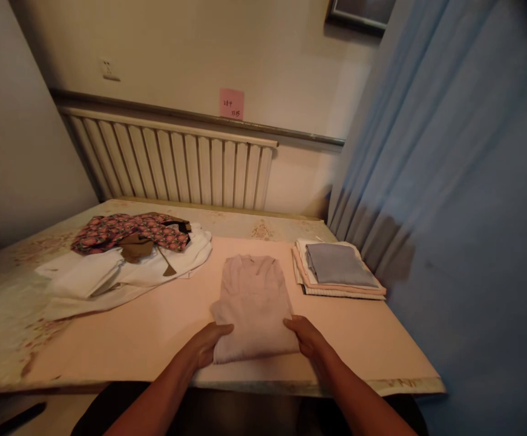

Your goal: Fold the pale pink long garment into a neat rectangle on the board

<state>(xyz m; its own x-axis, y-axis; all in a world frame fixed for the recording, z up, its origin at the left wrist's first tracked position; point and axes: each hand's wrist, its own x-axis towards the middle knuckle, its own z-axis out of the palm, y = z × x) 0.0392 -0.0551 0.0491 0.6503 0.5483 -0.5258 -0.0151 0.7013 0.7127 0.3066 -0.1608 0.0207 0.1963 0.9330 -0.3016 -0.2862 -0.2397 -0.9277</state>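
Note:
A folded pale pinkish shirt (256,309) lies in front of me, its neckline at the far end. My left hand (209,344) grips its left edge near the front corner, thumb on top and the other fingers underneath, out of sight. On the opposite edge my right hand (305,335) has the same hold, with its thumb over the cloth. A pink sheet (154,327) covers the table below the shirt. Whether the shirt's near end is lifted off the sheet I cannot tell.
Left of the shirt lies a loose heap of white cloth (154,275) and a flowered garment (122,230). A stack of folded clothes (342,264), grey-blue on top, sits at the right. Behind the table is a radiator (176,160); a blue curtain (463,212) borders the right side.

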